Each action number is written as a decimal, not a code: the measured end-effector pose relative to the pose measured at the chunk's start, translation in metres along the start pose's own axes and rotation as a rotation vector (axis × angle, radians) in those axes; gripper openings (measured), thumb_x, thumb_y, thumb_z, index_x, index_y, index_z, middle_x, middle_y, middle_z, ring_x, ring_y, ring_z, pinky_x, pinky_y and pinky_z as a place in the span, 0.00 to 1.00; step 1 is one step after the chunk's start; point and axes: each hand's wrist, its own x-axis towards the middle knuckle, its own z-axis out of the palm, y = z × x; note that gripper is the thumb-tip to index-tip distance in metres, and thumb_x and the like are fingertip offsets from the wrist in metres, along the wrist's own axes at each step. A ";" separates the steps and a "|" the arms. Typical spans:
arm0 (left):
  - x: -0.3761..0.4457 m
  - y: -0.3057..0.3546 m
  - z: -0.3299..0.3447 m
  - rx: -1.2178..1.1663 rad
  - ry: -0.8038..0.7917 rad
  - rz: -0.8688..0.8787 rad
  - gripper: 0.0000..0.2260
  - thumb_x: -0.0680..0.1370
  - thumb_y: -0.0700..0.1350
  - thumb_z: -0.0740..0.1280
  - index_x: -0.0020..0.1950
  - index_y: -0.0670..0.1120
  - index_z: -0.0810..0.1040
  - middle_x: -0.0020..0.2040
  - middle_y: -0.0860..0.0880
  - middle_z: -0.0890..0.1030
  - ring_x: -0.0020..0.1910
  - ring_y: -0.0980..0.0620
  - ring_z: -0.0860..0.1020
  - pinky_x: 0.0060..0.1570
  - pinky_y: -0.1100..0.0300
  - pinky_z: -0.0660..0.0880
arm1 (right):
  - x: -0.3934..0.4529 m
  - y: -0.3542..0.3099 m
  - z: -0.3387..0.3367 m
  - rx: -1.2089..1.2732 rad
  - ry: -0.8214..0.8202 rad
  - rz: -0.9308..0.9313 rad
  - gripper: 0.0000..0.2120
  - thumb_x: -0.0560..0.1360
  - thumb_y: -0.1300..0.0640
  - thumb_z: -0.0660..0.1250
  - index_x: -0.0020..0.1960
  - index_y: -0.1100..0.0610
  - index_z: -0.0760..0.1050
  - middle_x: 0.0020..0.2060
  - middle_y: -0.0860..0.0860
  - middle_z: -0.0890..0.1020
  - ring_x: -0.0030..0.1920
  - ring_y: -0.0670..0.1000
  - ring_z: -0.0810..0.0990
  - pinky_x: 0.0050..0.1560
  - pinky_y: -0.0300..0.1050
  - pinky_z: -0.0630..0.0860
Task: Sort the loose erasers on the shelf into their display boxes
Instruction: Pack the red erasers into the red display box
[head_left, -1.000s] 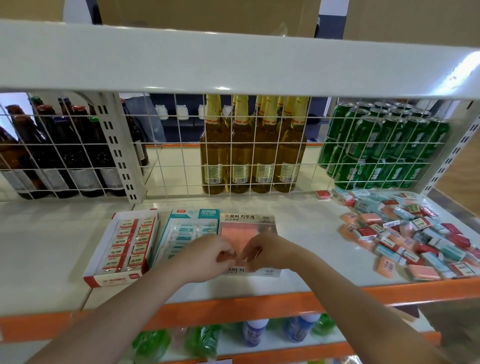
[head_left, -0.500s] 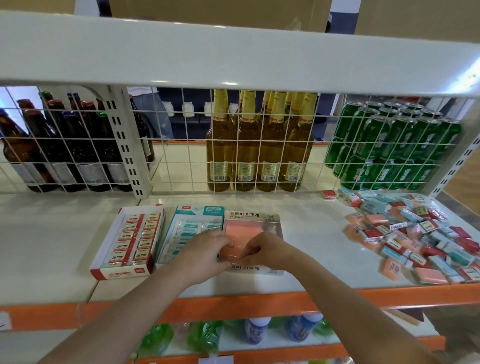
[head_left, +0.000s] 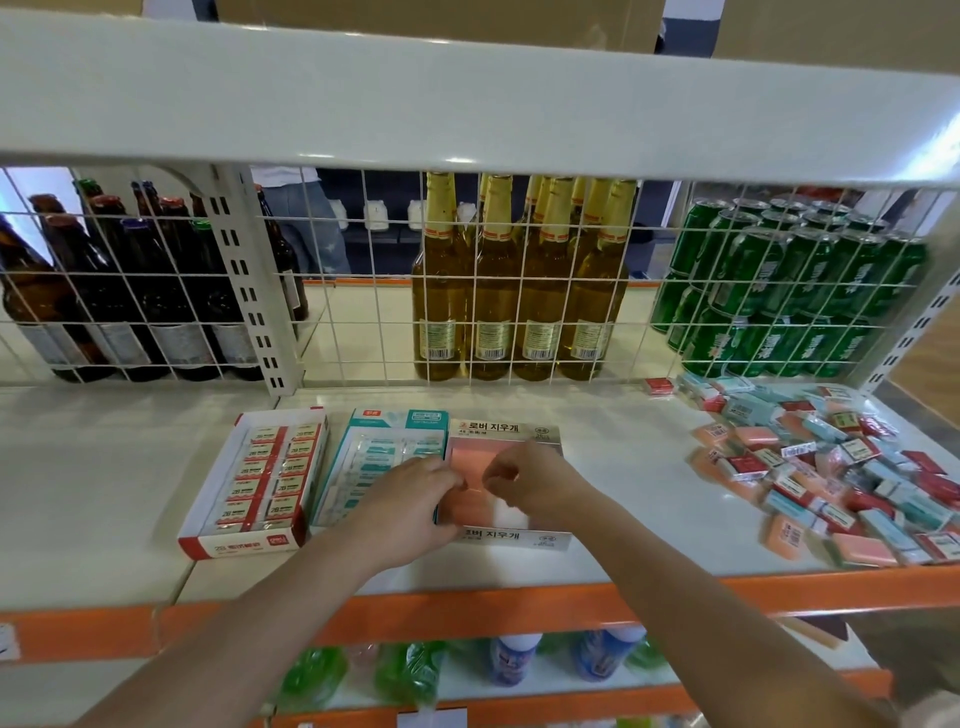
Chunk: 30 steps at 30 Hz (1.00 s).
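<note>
Fingers (head_left: 452, 480) of both hands curled over pink box (head_left: 506, 431), grip unclear; seat erasers flat, w/ edges squared, mid-shelf front

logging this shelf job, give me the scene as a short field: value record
setting: white shelf with a wire grid back
display boxes: red box, teal box, pink box, side by side
loose erasers: mixed pile on the right of the shelf
left hand: at the pink box's left edge, fingers on the pink erasers
right hand: over the pink box, fingers curled; what it holds cannot be told
behind the grid: dark bottles, amber bottles, green cans
</note>
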 end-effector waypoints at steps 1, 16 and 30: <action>0.000 0.000 0.001 0.008 -0.001 0.015 0.23 0.75 0.52 0.66 0.69 0.50 0.69 0.64 0.53 0.70 0.63 0.55 0.68 0.63 0.61 0.66 | -0.001 0.002 -0.003 0.005 0.008 0.002 0.10 0.77 0.58 0.62 0.53 0.59 0.79 0.49 0.54 0.82 0.42 0.48 0.76 0.45 0.42 0.74; 0.007 0.003 0.010 0.215 -0.151 0.132 0.15 0.78 0.54 0.61 0.57 0.46 0.78 0.57 0.50 0.73 0.60 0.50 0.70 0.60 0.56 0.66 | -0.003 0.012 -0.010 -0.003 0.004 0.014 0.12 0.76 0.63 0.61 0.54 0.57 0.81 0.53 0.51 0.82 0.54 0.50 0.78 0.54 0.40 0.72; 0.017 0.008 0.012 0.282 -0.211 0.184 0.17 0.76 0.56 0.63 0.62 0.51 0.73 0.58 0.50 0.69 0.60 0.48 0.69 0.59 0.50 0.69 | -0.005 0.018 -0.013 -0.017 0.057 0.035 0.12 0.76 0.63 0.59 0.55 0.57 0.80 0.55 0.51 0.81 0.55 0.50 0.77 0.53 0.38 0.71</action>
